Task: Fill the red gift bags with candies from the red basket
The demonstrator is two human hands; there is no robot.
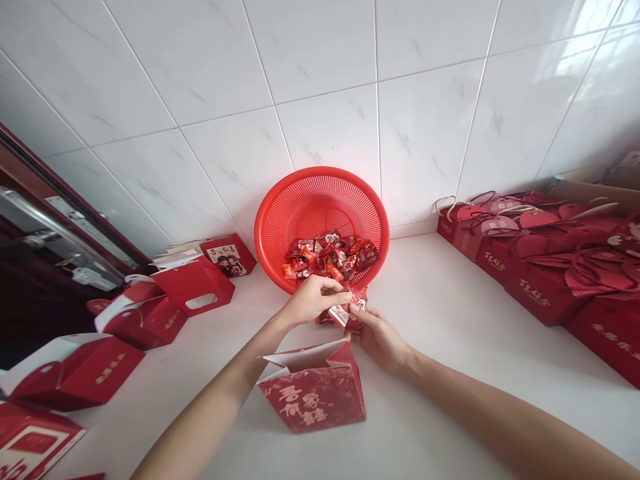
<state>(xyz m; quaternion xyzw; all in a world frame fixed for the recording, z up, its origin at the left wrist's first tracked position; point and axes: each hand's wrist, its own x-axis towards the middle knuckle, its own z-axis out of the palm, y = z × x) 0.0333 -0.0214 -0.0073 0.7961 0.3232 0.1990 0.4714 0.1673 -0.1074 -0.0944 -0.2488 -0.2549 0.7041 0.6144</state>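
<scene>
A red mesh plastic basket (pixel 320 175) leans tilted against the tiled wall, its mouth facing me. Wrapped candies (pixel 345 250) in red packets are heaped in its lower part. Just outside the basket's front rim, my left hand (pixel 320 299) pinches the edge of a red-and-white candy packet (pixel 341 315). From the other side my right hand (pixel 379 333) has its thumb and fingers closed on red packets at the same spot. How many packets are between the hands I cannot tell. Nearer to me stands an open red paper box (pixel 320 400) with pale characters on its front.
Several red gift boxes (pixel 530 287) with cord handles line the right side. Along the left stand open red cartons (pixel 95 373) and a small printed box (pixel 230 257). White tiles (pixel 325 120) form the wall behind, and a dark door frame (pixel 55 213) is at far left.
</scene>
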